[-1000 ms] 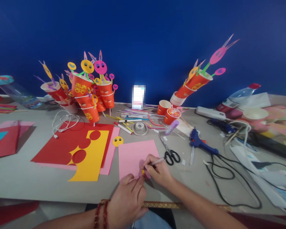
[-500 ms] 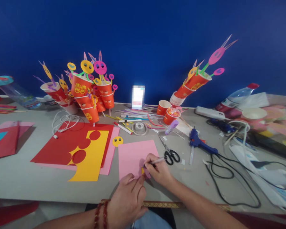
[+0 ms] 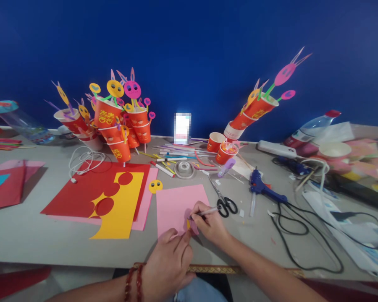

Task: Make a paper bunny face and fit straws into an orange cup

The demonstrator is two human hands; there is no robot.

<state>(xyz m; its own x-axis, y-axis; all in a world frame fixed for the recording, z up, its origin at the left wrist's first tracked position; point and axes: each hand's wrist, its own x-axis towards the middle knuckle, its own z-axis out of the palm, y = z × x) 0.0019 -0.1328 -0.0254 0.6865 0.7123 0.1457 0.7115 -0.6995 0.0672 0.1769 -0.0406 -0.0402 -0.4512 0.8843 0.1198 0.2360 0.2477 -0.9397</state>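
My right hand (image 3: 209, 224) grips a slim pen (image 3: 210, 211), its tip down at a small yellow paper piece (image 3: 188, 225). That piece lies on a square sheet of pink paper (image 3: 179, 201). Fingers stretched out, my left hand (image 3: 173, 256) rests over the sheet's near edge, a fingertip against the yellow piece. Part of the yellow piece is hidden by my fingers. A round yellow paper face (image 3: 155, 186) with two dark eyes touches the sheet's far left corner. Black-handled scissors (image 3: 223, 201) lie just right of the sheet.
Left are red paper (image 3: 72, 193) and a cut yellow sheet (image 3: 122, 222). Decorated red paper cups (image 3: 108, 113) stand behind them. A blue glue gun (image 3: 266, 188) with a looping black cable lies right. Tape (image 3: 185, 168) and several sticks are at the back, near a lit phone (image 3: 182, 128).
Both hands hold nearly the same positions. The pen stays at the yellow piece, with only a very slight shift in the view.
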